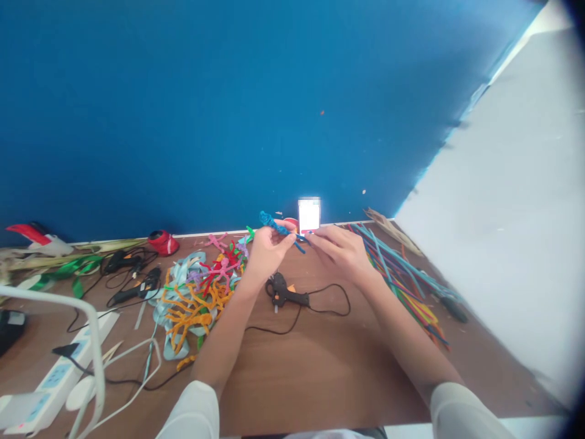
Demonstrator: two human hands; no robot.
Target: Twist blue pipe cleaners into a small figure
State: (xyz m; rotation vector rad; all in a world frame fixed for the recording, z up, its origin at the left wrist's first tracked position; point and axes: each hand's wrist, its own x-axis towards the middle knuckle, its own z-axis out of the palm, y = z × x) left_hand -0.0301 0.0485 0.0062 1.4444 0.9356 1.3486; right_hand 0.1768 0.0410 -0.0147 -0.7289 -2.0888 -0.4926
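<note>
My left hand (269,247) is closed on a blue pipe cleaner figure (273,223), whose thick twisted end sticks out up and to the left. Thin blue stems stretch from it toward my right hand (340,247), which pinches the end of one between thumb and fingers. Both hands are raised above the table, a short gap apart. Behind them a phone with a bright screen (309,214) stands upright near the wall. Below the hands a black glue gun (286,292) lies on the brown table (292,378), its cord looping right.
Left of my arm lies a heap of orange pipe cleaner pieces (196,308), pink figures (223,268) and pale ribbon. A power strip (59,372), more glue guns (139,286) and cords fill the left. Loose coloured pipe cleaners (402,274) lie right. A blue wall (228,122) stands behind.
</note>
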